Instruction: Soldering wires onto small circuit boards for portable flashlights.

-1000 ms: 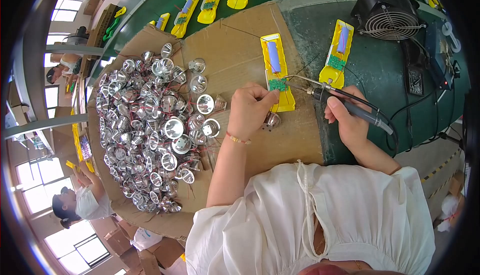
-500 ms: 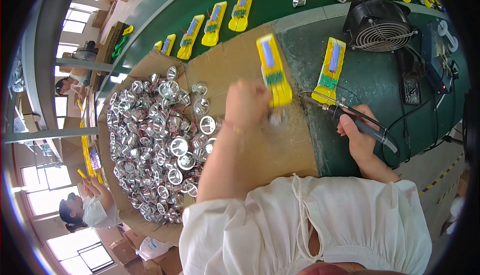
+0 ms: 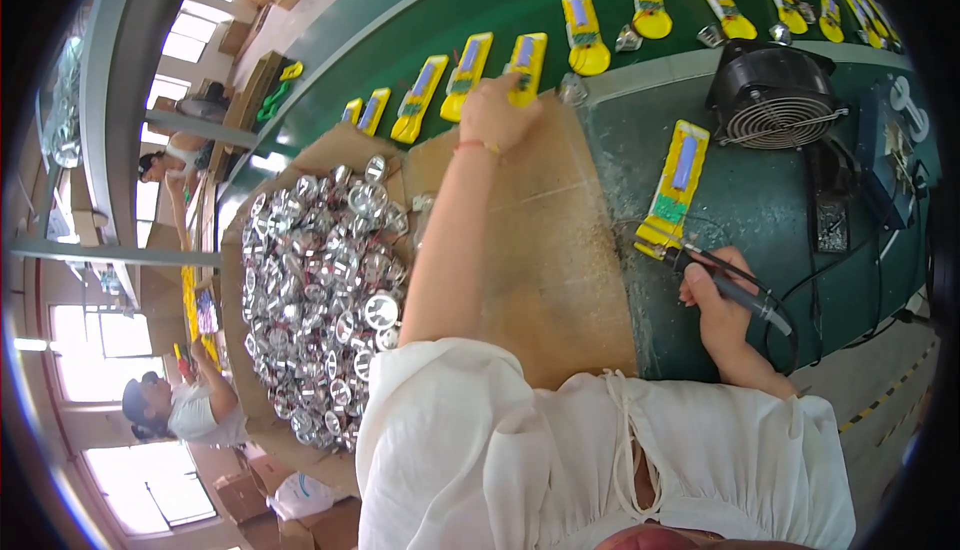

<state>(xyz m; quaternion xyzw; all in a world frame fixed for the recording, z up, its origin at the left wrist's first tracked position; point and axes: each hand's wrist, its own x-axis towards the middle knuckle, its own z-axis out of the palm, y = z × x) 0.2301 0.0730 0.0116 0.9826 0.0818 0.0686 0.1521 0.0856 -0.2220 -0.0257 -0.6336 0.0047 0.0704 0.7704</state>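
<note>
My left hand (image 3: 497,113) reaches far forward, its fingers closed on the near end of a yellow lamp housing (image 3: 526,62) with a blue battery and a green circuit board. Part of that end is hidden by the fingers. My right hand (image 3: 722,295) grips a soldering iron (image 3: 728,288) with a dark handle. Its metal front lies over the near end of another yellow housing (image 3: 673,190) on the green bench; whether the tip touches is too small to tell. To the left, a large heap of silver reflector cups (image 3: 320,300) with red wires fills a cardboard box.
More housings, such as this yellow one (image 3: 585,38), line the green belt (image 3: 380,50), some beside reflector cups (image 3: 573,90). A cardboard sheet (image 3: 550,250) covers the bench centre. A black fan (image 3: 775,95), a blue box (image 3: 888,160) and cables stand right. Two people sit left.
My left hand has put the housing it carried, with its reflector, onto the belt and has moved to the neighbouring housing. The right hand keeps the iron by the bench housing. The view has shifted.
</note>
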